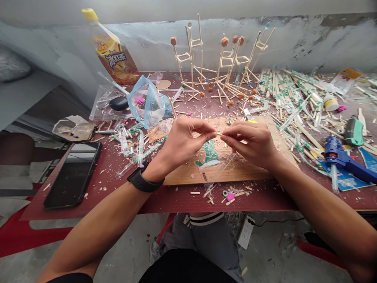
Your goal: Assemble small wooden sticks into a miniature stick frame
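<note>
My left hand (188, 137), with a black band at the wrist, pinches one end of a short thin wooden stick (218, 134). The other end is between the thumb and fingertips of my right hand (250, 141). Both hands are over a wooden board (182, 175) strewn with wood chips. A patch of green material (209, 151) and a clear plastic triangle (216, 173) lie on the board below the fingertips. Behind the hands stand several stick structures (226, 63) with orange lumps.
A phone (73, 173) lies at the left, near a blue-edged bag (147, 102) and a bottle (113, 55). At the right are a blue glue gun (347, 159), a green-handled cutter (354, 131) and piles of wrapped sticks (279, 84). A metal nut (225, 193) sits near the front edge.
</note>
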{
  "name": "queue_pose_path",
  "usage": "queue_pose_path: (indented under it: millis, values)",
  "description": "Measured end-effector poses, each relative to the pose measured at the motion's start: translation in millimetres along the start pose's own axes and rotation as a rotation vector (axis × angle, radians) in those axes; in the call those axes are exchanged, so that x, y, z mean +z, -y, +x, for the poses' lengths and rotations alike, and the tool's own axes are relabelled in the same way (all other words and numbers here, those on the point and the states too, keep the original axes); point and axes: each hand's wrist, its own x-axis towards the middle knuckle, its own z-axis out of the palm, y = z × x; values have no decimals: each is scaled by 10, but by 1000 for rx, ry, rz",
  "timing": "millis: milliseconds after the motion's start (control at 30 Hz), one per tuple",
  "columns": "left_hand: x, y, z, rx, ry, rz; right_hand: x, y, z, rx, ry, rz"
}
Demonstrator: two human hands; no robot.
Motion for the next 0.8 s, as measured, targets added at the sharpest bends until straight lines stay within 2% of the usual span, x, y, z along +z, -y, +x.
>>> queue_pose_path:
  millis: [267, 433, 500, 633, 800]
  values:
    - [7, 8, 0, -6, 8, -46, 3, 43, 18, -62, -53, -8]
    - [12, -51, 5, -103, -9, -210, 2, 73, -5, 136, -117, 102]
    - [23, -78, 4, -161, -34, -310, 14, 70, -7, 162, -86, 106]
    - [81, -111, -8, -199, -49, -510, 74, 60, 5, 54, -6, 29]
    - [135, -138, -17, -219, -27, -580, 136, 69, 8, -140, -72, 3]
